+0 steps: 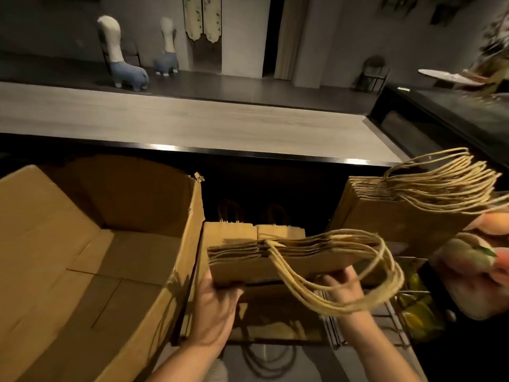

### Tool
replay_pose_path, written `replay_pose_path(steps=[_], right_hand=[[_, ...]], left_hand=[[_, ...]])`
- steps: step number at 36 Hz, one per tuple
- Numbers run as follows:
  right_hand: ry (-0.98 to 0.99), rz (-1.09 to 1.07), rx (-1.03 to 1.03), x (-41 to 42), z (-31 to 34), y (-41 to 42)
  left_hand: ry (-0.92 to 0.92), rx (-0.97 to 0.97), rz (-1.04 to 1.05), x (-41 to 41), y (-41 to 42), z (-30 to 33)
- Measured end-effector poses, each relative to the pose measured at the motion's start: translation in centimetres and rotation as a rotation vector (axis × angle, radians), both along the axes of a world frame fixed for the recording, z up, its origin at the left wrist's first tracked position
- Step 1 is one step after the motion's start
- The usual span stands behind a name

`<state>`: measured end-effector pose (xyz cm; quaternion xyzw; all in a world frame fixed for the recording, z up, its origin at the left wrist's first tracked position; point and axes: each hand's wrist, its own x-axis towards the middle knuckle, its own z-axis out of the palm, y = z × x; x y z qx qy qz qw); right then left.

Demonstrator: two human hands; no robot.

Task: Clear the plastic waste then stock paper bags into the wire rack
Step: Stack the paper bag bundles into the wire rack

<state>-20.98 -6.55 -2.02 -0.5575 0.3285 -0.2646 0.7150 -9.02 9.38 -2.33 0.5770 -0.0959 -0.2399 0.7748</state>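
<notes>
I hold a flat stack of brown paper bags (278, 260) between both hands, just below the middle of the view. Its long axis runs from 9 o'clock to 3 o'clock, tilted a little up toward 3. The open tops of the bags face 12 o'clock, and their twisted paper handles (355, 274) spill out toward 4 o'clock in a loose loop that hangs over my right wrist. My left hand (213, 301) grips the stack's 9 o'clock end from below, fingers curled under it and thumb up on the near face. My right hand (343, 283) supports the 3 o'clock end from underneath; its fingers are partly hidden by the bags and handles, but they curl round the lower edge.

Beneath the stack sits the wire rack (366, 326), with more paper bags already standing in it at 12 o'clock from my hands. A second bundle of paper bags (407, 213) is at 3 o'clock, handles fanning toward the right edge, held by another person's hand (487, 224), which is blurred. An open cardboard box (91, 244) fills the 9 o'clock side, touching the rack's left edge. I can read no print, label or brand on any bag or on the box
</notes>
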Motion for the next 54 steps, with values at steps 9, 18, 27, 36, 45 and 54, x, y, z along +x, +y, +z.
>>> replay_pose_path(steps=[9, 18, 27, 36, 45, 54], right_hand=[[0.307, 0.034, -0.267, 0.6, -3.9, -1.5], [0.195, 0.015, -0.472, -1.7, 3.6, -1.2], [0.103, -0.236, -0.646, -3.7, 6.3, -6.1], [0.666, -0.14, -0.77, -6.0, 2.0, -12.3], [1.158, 0.161, -1.134, -5.7, 1.5, -14.6], [1.249, 0.271, -1.158, -5.9, 0.7, -15.4]], left_hand=[[0.008, 0.165, 0.038, 0.9, -0.9, -1.0], [-0.414, 0.331, 0.015, 0.1, -1.5, 3.3], [-0.495, -0.062, -0.167, 0.2, -7.3, 8.1], [-0.449, -0.105, -0.113, -0.7, -12.2, 8.6], [-0.469, 0.203, -0.148, 0.1, -14.1, 6.8], [-0.537, 0.305, -0.188, 1.7, -14.6, 6.9]])
